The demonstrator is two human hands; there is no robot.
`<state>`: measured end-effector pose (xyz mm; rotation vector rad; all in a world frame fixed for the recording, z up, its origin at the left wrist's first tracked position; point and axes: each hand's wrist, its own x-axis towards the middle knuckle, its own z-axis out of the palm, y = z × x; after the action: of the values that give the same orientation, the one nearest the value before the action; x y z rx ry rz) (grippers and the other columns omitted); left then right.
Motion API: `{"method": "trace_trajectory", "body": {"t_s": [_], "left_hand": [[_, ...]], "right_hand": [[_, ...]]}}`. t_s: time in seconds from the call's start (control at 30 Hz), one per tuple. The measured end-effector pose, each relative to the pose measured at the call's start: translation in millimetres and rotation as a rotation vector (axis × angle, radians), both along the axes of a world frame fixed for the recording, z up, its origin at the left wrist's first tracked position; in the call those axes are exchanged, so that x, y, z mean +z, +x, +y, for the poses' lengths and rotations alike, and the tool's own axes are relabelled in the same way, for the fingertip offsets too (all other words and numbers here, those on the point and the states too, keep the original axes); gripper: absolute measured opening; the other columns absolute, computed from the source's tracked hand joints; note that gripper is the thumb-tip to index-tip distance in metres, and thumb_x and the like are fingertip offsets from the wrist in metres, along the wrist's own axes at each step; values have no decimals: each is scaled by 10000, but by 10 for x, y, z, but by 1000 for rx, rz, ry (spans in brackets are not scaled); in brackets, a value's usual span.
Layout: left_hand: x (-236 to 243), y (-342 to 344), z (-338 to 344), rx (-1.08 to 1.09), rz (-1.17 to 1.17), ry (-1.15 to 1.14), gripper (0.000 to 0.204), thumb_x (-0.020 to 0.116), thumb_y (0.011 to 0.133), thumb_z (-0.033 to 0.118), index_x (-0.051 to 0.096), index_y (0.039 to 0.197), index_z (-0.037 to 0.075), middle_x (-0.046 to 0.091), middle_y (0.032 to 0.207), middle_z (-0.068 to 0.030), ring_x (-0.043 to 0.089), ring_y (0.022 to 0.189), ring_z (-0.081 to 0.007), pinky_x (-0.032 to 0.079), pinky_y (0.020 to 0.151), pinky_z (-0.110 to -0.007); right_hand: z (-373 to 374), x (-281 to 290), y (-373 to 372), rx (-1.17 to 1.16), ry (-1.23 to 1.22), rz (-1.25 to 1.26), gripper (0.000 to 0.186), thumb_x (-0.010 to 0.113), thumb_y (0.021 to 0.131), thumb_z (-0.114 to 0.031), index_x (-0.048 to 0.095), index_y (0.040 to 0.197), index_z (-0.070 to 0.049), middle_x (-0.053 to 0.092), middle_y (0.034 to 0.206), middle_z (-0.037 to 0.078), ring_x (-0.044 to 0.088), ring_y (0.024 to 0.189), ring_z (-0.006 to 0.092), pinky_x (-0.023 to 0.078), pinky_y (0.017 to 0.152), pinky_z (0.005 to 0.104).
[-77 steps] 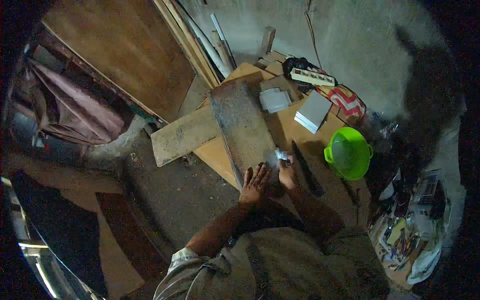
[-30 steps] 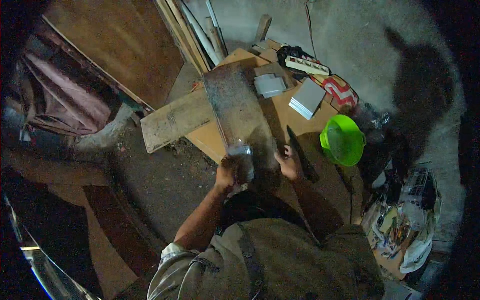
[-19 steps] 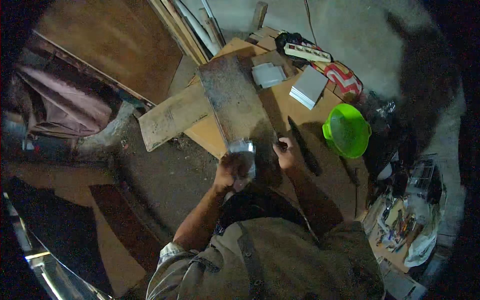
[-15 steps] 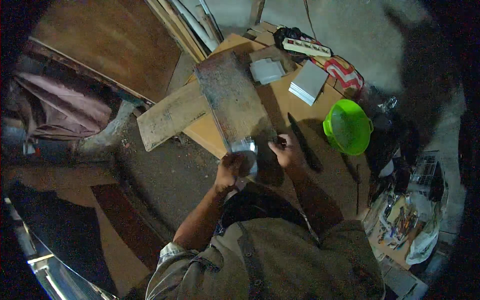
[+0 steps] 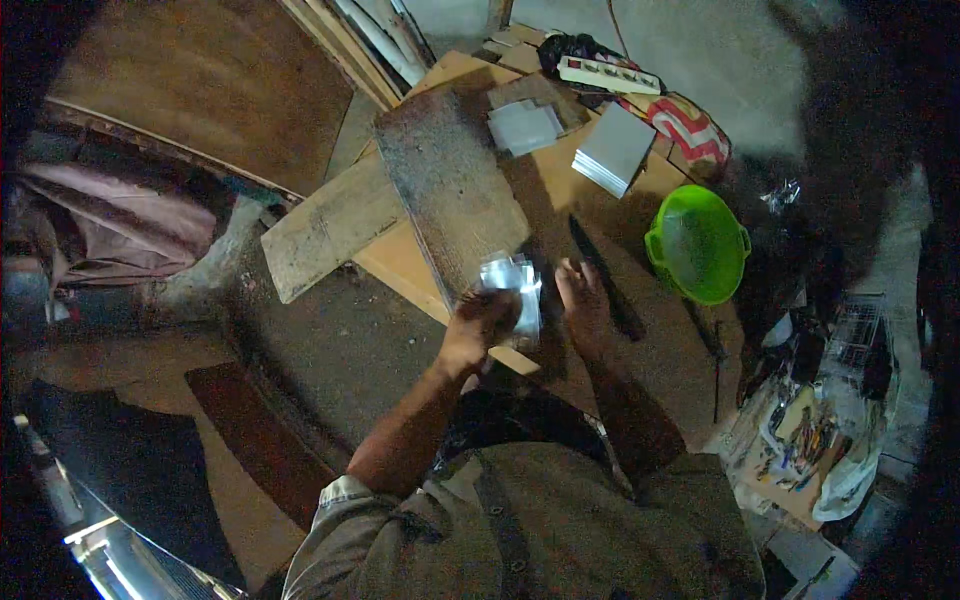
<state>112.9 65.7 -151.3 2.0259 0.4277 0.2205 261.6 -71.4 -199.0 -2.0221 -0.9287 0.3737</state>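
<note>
My left hand [image 5: 480,325] grips shiny, clear-silvery thin sheets [image 5: 519,290] over the near end of a worn, speckled board [image 5: 450,180]. My right hand [image 5: 585,305] is raised just right of the sheets, fingers bent and apart, with nothing visible in them. A long dark blade-like object [image 5: 600,265] lies beside it. Farther back on the orange-brown work surface [image 5: 660,370] are a pile of translucent pale pieces [image 5: 524,126] and a neat stack of grey-white squares [image 5: 615,145].
A green tub [image 5: 697,243] sits at the right, a power strip [image 5: 608,74] and patterned cloth [image 5: 680,135] behind. A lighter plank [image 5: 325,230] sticks out leftward. Timber [image 5: 340,50] leans at the back; cluttered tools [image 5: 800,450] fill the lower right.
Over the last second my left hand and the sheets moved rightward, closer to my right hand, whose fingers rose slightly. The view shifted, so the surroundings sit higher in the picture.
</note>
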Motion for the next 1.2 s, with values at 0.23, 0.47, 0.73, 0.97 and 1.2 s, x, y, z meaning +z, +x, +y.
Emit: {"method": "trace_trajectory", "body": {"t_s": [0.23, 0.47, 0.73, 0.97, 1.2], "left_hand": [[168, -87, -67, 196, -138, -820, 266, 500, 857, 98, 528, 1093, -21, 587, 1046, -108, 562, 952, -213, 467, 805, -329], [-278, -257, -146, 378, -297, -1055, 350, 553, 820, 89, 466, 1139, -26, 560, 1078, -106, 556, 950, -200, 459, 818, -313], [-115, -167, -201, 465, -124, -752, 345, 516, 834, 60, 456, 1167, -6, 575, 1030, -108, 572, 919, -189, 477, 795, -322], [-274, -219, -201, 528, -161, -595, 311, 583, 783, 82, 521, 1078, 6, 585, 996, -139, 590, 889, -214, 462, 753, -333], [37, -312, -69, 475, 67, -201, 269, 596, 756, 58, 551, 1017, 10, 586, 933, -153, 579, 851, -291, 465, 711, -362]], "right_hand": [[196, 593, -193, 30, 34, 679, 355, 585, 833, -286, 540, 1051, -9, 576, 962, 91, 535, 859, 166, 421, 781, 307], [182, 583, -460, 12, 48, 725, 221, 588, 816, -196, 546, 955, -30, 559, 801, 25, 521, 742, 112, 425, 682, 276], [147, -96, -200, -151, 74, 395, 160, 539, 850, -185, 549, 911, -38, 578, 741, 62, 539, 695, 124, 429, 652, 303], [211, 349, 0, -49, -34, 369, 209, 536, 843, -215, 542, 943, -32, 547, 737, 104, 537, 741, 172, 425, 667, 324], [131, 171, 135, -185, 159, 622, 371, 618, 761, -338, 555, 922, -10, 547, 820, 45, 526, 747, 168, 407, 684, 330]]}}
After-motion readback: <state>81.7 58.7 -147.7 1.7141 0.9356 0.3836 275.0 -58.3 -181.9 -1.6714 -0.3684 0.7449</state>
